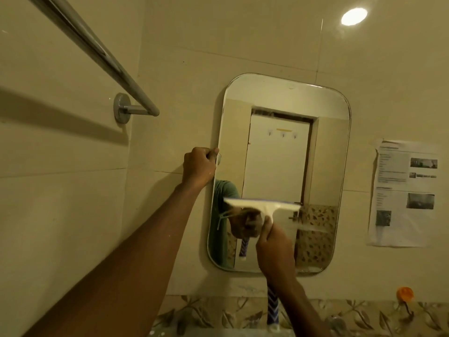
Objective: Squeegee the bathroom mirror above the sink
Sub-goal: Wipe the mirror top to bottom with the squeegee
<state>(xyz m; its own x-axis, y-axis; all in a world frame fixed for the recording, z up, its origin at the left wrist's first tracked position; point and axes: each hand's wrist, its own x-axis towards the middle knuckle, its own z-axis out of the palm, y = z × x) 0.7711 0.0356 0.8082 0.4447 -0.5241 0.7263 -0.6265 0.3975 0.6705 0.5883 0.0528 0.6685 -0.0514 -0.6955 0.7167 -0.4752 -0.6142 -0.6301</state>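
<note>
Head view, read from the left: a chrome towel rail runs along the tiled side wall, its round mount fixed near the corner. Next comes the left hand, fingers curled shut against the left edge of the mirror, seemingly closed around a small round fitting there; what exactly it pinches cannot be made out. The mirror, a rounded rectangle, hangs on the tiled back wall and reflects a pale door. Across its lower half lies the squeegee, blade level and against the glass, its white head spanning much of the mirror's width. The right hand is wrapped tight around the handle just below the head, and the blue-patterned end of the handle pokes out under the wrist. Judging by its look, the squeegee is light, stiff plastic with a soft blade edge, best gripped on the handle as here; the glass is hard, likely slick and breakable, so even pressure seems wise. Farther right, a printed paper sheet is stuck to the wall, and an orange hook sits below it.
</note>
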